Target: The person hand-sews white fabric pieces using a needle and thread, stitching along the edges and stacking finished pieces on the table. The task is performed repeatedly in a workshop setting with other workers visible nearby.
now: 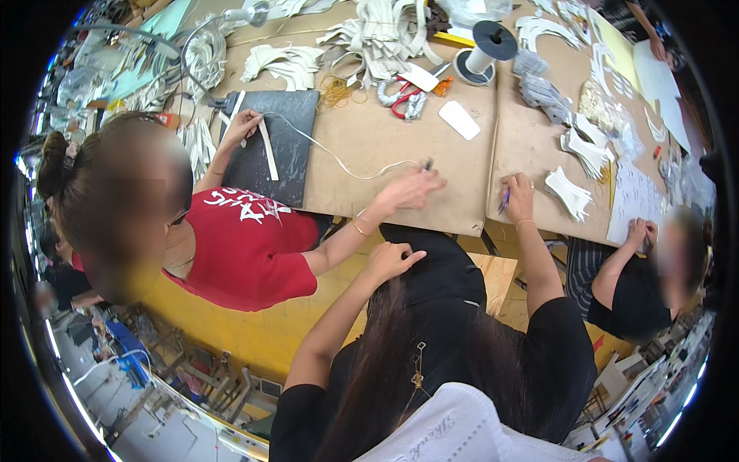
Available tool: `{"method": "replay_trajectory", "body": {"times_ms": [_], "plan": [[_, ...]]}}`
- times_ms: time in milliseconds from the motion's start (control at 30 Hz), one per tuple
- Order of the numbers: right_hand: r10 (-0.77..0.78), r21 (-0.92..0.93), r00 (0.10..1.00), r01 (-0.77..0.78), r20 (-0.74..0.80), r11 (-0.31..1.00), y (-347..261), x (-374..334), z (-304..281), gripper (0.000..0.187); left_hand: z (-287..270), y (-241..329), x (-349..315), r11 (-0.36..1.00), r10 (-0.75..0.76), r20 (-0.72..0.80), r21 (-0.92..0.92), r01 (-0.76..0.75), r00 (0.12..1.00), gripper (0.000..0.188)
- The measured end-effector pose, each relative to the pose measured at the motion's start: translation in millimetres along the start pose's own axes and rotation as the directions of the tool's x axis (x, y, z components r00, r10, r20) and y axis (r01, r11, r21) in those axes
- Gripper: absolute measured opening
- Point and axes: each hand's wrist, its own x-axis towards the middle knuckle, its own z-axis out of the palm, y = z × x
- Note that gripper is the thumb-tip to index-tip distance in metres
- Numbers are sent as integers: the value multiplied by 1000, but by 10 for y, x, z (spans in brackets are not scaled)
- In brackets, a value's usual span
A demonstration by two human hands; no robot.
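My left hand [392, 260] rests on my dark-clothed thigh below the table edge, fingers lying loose and nothing in them. At the table's front edge, my right hand [517, 196] is closed round a slim purple pen [504, 202], which is mostly covered by my fingers. To the right of that hand lies a small stack of white strips [568, 192]. A white rounded card [459, 121] lies farther in on the brown tabletop [385, 138]. Beyond it are red-handled pliers [402, 100] with wrapped grips.
At left, a person in a red shirt [246, 250] holds a white strip [269, 150] over a dark board [296, 123]; their other hand reaches toward me. Another person [639, 292] sits at right by a written sheet [639, 202]. A thread spool [485, 54] and white piece piles [385, 35] stand behind.
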Motion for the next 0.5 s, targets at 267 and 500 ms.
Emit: {"method": "replay_trajectory", "body": {"times_ms": [267, 500], "plan": [[24, 14, 1000, -24, 19, 1000, 39, -49, -15, 14, 370, -357, -170, 972, 74, -179, -207, -111, 981, 32], [271, 185, 947, -240, -173, 953, -379, -126, -85, 20, 426, -281, -64, 935, 172, 77, -327, -139, 982, 23]]}}
